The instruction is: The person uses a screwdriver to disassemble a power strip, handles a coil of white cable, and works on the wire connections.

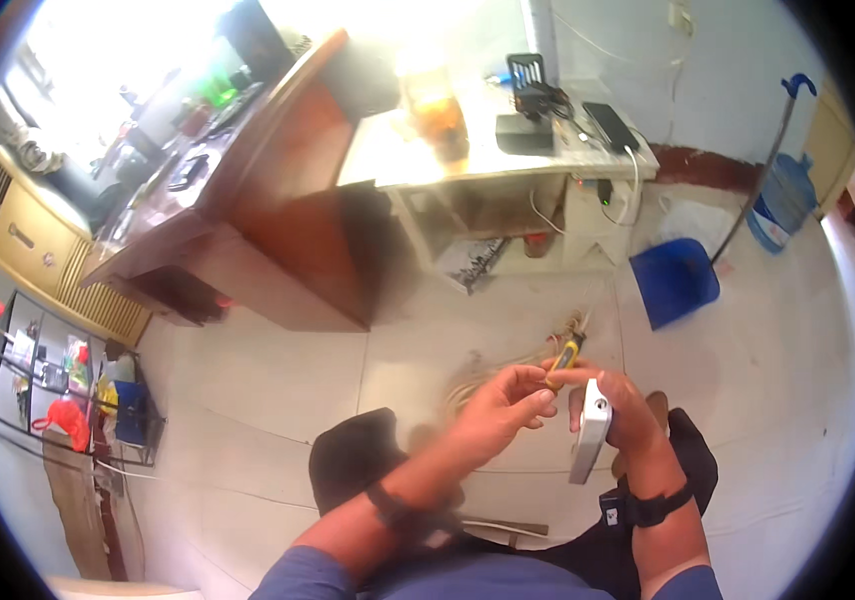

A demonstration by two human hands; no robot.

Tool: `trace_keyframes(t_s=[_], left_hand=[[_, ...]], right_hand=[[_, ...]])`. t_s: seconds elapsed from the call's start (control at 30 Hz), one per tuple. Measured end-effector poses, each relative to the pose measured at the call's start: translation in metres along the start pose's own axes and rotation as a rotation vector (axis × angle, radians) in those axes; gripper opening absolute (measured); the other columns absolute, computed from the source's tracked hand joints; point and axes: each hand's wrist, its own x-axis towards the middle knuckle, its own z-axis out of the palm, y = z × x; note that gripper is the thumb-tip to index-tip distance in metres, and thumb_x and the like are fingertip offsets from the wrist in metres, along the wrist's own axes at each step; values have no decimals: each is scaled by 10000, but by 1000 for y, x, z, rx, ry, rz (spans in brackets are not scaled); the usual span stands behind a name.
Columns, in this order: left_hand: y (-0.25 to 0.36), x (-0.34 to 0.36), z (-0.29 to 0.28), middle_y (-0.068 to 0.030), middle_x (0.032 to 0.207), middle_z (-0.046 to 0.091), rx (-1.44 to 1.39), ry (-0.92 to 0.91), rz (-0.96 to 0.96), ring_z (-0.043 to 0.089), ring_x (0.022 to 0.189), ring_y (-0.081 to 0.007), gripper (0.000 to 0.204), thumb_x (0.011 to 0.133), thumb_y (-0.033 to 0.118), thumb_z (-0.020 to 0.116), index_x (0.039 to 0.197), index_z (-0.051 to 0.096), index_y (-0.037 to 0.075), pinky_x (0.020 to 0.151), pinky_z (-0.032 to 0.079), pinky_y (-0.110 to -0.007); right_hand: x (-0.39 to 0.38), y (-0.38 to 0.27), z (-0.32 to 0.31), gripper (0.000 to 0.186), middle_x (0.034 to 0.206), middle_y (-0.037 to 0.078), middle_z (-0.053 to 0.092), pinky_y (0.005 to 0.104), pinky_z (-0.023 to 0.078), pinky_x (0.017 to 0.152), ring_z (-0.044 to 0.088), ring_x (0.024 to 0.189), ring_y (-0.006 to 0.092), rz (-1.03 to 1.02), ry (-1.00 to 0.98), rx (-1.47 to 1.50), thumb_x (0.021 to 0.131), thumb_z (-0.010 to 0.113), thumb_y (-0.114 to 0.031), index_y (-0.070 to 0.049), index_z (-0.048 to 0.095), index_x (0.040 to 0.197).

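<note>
My right hand (629, 412) grips a white oblong casing (591, 445) that has a round hole in its near-square end. The casing hangs slanting downward, and its other faces are turned away. My left hand (510, 408) is closed at the fingertips around the lower end of a yellow-and-black screwdriver (568, 353). The screwdriver's thin tip points up and away from me. My right index finger reaches across to the same handle end; how much each hand bears of it is hard to tell. A loose coil of pale cable (483, 378) lies on the floor beyond my left hand.
A white low table (388, 150) carries a phone (609, 127) and cables. Left of it stands a brown wooden desk (278, 240). A blue dustpan (676, 282) and a water bottle (786, 200) are at the right, a black rack (38, 400) at the far left.
</note>
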Motion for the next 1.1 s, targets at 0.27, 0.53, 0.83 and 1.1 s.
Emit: trace_keyframes(t_s=[0.27,0.53,0.83,1.1], left_hand=[[-12,-14,0,-93,1122,629,-6,167,51,638,970,-154,340,960,213,652,1190,508,9,773,521,-286],[83,-67,-78,-100,924,653,241,632,540,659,826,-175,163,967,157,602,1055,528,41,694,516,-291],[258,-128,-253,-90,834,662,1161,1644,903,612,739,-230,274,884,274,714,922,609,24,743,488,-370],[288,-124,-288,-145,867,681,1393,1728,539,661,776,-309,312,867,323,720,925,617,35,717,507,-416]], right_hand=[[0,5,11,770,1411,231,450,273,504,648,619,647,169,111,-187,79,933,464,-601,69,576,1296],[1,-1,11,862,860,117,674,242,498,589,618,640,130,131,-288,189,906,517,-625,81,454,1397],[3,-4,11,871,1376,272,504,223,495,573,630,657,124,104,-284,173,921,512,-623,105,431,1392],[6,0,9,809,1345,268,534,225,504,620,630,665,121,147,-252,161,916,514,-619,38,487,1389]])
